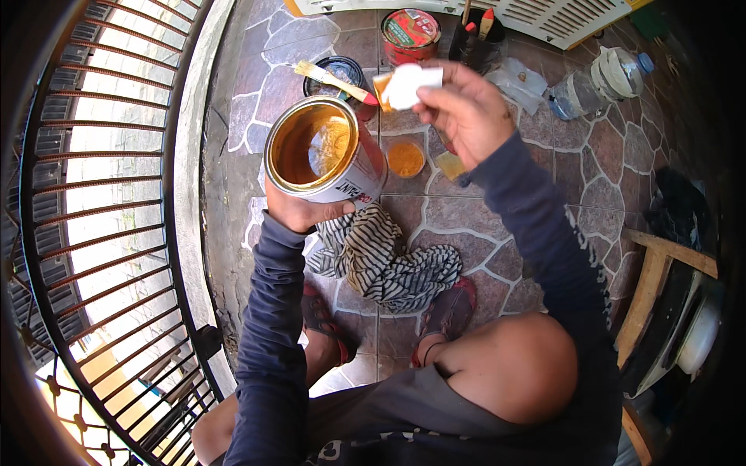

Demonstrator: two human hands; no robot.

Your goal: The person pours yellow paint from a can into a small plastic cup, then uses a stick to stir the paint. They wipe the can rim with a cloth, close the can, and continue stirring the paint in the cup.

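Observation:
My left hand supports a paint can from below and around its side. The can is tilted, its mouth facing me, and ochre paint coats the inside. Up and to the right of the rim, my right hand pinches a flat white piece with an ochre-smeared end; its exact kind is unclear. Just beyond the can, a paintbrush with a pale handle and red tip lies across a dark round lid or tub. A small round container of orange-ochre material stands on the floor beneath my right hand.
A striped cloth lies crumpled by my feet. Beyond are a red can, a black tool holder, a plastic bag and a plastic bottle. Metal railing runs along the left; a wooden frame stands right.

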